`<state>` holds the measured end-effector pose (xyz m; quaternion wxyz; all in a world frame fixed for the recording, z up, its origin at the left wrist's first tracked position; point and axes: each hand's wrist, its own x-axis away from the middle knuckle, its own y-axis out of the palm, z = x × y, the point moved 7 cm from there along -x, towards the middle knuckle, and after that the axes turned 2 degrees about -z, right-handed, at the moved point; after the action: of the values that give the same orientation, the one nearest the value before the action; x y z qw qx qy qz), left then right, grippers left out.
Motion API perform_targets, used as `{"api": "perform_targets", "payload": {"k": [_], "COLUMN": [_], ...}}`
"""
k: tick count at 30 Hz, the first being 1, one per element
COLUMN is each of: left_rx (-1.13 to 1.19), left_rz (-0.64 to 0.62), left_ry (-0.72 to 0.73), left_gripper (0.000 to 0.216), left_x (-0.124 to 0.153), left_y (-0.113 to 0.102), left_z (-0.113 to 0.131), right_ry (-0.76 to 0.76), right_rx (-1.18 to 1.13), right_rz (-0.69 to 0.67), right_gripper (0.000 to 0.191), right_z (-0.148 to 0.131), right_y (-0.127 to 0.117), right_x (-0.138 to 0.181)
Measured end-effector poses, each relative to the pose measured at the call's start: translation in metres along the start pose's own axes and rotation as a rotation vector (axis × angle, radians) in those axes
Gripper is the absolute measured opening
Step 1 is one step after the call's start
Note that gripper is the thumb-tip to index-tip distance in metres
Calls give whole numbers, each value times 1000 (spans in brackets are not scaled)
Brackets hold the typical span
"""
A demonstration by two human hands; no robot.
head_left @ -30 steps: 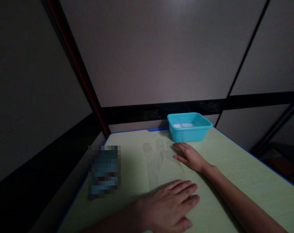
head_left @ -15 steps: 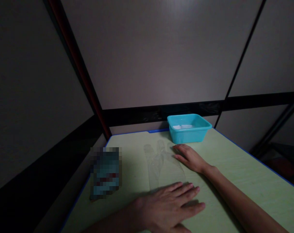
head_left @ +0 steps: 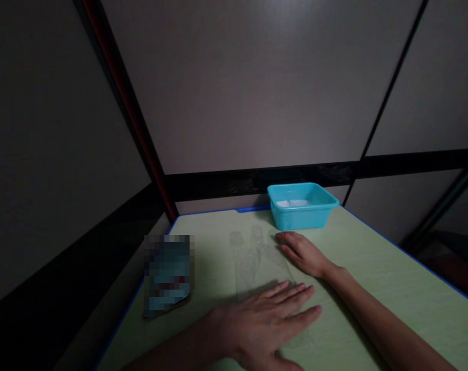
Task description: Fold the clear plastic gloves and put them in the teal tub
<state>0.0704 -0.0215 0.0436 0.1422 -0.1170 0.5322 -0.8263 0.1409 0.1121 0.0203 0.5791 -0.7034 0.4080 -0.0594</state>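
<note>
A clear plastic glove (head_left: 253, 257) lies flat on the pale green table (head_left: 373, 278), fingers pointing away from me. My left hand (head_left: 268, 322) rests flat and open on the glove's near end, fingers stretched out. My right hand (head_left: 301, 252) lies flat and open at the glove's right edge, fingers together and pointing left. Behind it stands a turquoise plastic tub (head_left: 301, 206) with something white inside.
A blurred-out bluish packet (head_left: 168, 273) lies near the table's left edge. The table has a blue rim and stands in a corner of grey panel walls with dark frames. The scene is dim.
My left hand has slid a little forward along the glove. My right hand has stayed in place.
</note>
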Motion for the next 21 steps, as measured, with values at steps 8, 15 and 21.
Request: {"api": "perform_targets", "payload": {"k": [8,15,21], "left_rx": [-61,-119,-151], "left_rz": [7,12,-9], "left_ry": [32,35,59], "left_gripper": [70,60,54], "left_x": [-3,-4,-3], "left_y": [10,5,6], "left_z": [2,8,4], "right_ry": [23,-145,-367], "right_rx": [-55,-114,-103], "right_rz": [1,-141,-349], "right_gripper": [31,39,43], "right_z": [-1,-32,-68], "right_y": [-3,-5,10], "right_x": [1,-7,-31]}}
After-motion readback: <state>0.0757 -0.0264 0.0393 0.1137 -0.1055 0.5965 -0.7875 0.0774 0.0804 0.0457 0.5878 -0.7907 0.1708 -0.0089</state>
